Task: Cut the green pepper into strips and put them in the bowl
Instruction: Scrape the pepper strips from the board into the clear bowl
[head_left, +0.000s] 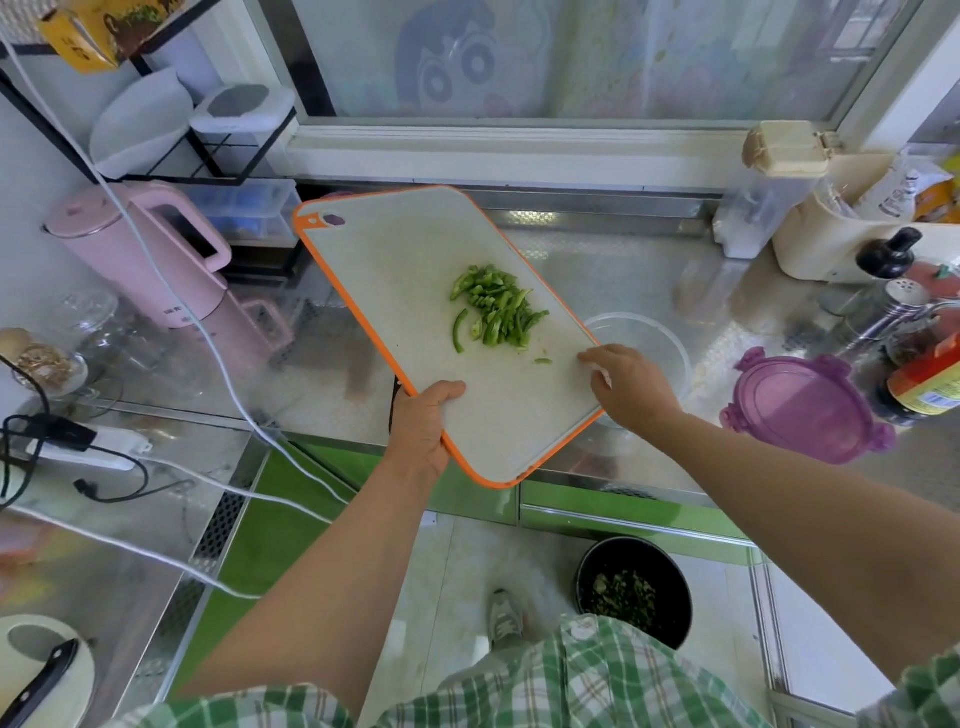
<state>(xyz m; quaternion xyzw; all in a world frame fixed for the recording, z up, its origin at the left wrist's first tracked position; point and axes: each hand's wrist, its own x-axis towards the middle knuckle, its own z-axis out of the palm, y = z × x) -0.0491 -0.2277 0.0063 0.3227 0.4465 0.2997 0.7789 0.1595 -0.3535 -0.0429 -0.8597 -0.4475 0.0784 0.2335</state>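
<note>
A white cutting board with an orange rim (395, 260) is lifted off the steel counter and tilted toward the right. A pile of green pepper strips (493, 309) lies near its middle. My left hand (423, 431) grips the board's near left edge. On the board's right edge rests my right hand (631, 387), fingers on the surface, just over a clear plastic bowl (660, 338) that stands on the counter, partly hidden under the board. I cannot see any strips inside the bowl.
A purple lid (805, 405) lies right of the bowl, with sauce bottles (924, 384) behind it. A pink kettle (150, 254) stands at the left. White cables (218, 364) cross the counter. A black bin (634, 590) sits on the floor. A knife (44, 680) rests at bottom left.
</note>
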